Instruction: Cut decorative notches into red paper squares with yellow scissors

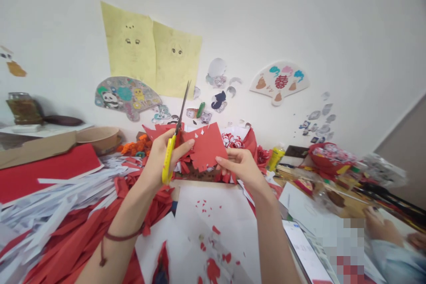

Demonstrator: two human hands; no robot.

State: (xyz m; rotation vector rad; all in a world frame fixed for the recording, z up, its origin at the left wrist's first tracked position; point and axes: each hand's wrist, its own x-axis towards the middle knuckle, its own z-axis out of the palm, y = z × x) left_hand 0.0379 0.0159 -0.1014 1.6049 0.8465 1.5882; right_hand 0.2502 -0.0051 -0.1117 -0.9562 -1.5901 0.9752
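My left hand [163,155] is closed around a pair of yellow-handled scissors [169,155], the dark blades pointing up and the handle hanging beside the palm. Its thumb lies against the left side of a piece of red paper [209,148]. The paper has small cut-out notches along its upper and lower left edges. At its lower right corner, my right hand [242,166] pinches the paper between thumb and fingers. Below both hands, white sheets [189,204] on the table carry scattered red paper scraps [213,270].
Piles of white paper strips [76,191] and red strips [83,239] cover the left side. A phone [306,253] lies at the right. Another person's hand [382,226] rests farther right. A yellow bottle [276,157] stands near the wall, where fan-shaped drawings [281,80] hang.
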